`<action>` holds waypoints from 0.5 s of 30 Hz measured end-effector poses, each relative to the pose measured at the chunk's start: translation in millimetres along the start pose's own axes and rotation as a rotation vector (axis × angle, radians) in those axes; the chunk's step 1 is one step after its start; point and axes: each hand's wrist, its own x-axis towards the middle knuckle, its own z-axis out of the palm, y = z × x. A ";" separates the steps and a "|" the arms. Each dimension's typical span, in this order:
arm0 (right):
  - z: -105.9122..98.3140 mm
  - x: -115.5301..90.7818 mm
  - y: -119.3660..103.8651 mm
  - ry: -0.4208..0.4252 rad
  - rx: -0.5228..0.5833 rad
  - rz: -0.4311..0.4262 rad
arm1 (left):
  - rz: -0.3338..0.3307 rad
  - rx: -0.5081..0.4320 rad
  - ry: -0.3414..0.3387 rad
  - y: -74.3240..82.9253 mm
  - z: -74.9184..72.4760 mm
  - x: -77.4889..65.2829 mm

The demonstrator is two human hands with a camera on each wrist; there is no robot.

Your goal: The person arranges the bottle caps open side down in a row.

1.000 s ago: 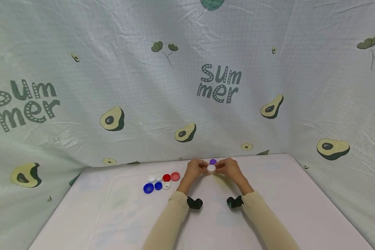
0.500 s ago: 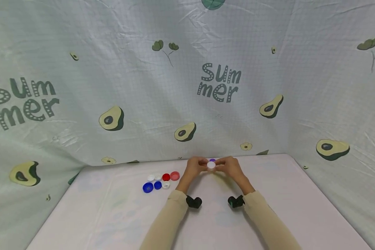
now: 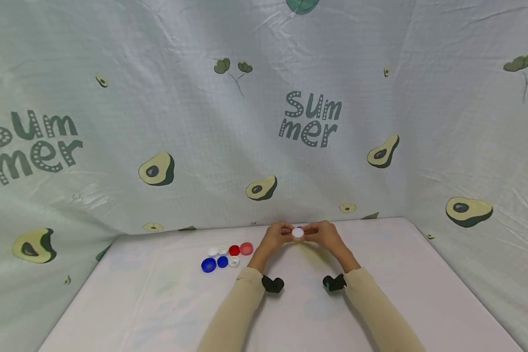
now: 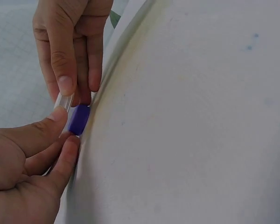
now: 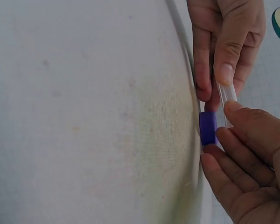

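Observation:
My left hand [image 3: 275, 236] and right hand [image 3: 324, 234] meet near the table's far edge, pinching a white, see-through bottle cap [image 3: 297, 233] between them. Thumbs press on the cap's near side in both wrist views. Right beside it, a purple bottle cap [image 4: 79, 120] sits close to the surface, below the white one. Fingers of the left hand [image 4: 42, 163] touch or nearly touch the purple cap; the right hand [image 5: 252, 158] has fingertips close to it too. From the head, most of the purple cap is hidden behind the white one.
Left of the hands lies a cluster of loose caps: a large blue cap [image 3: 209, 265], a small blue cap [image 3: 222, 261], a red cap [image 3: 234, 250], a pink cap [image 3: 246, 248] and several white caps [image 3: 233, 261]. A printed curtain [image 3: 211, 146] hangs behind the table [image 3: 158, 303].
The white cap has shifted slightly away from me, with both hands, and now covers most of the purple cap in the head view. The cluster at left has stayed put.

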 end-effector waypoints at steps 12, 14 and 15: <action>2.5 -14.7 -19.7 -0.093 -0.026 0.024 | -0.063 0.104 -0.044 11.2 -13.5 -22.9; 4.2 -17.1 -22.8 -0.106 -0.023 0.026 | -0.045 0.114 -0.047 12.3 -16.1 -28.0; 4.6 -18.2 -24.6 -0.111 -0.021 0.028 | -0.030 0.118 -0.047 12.6 -17.4 -30.3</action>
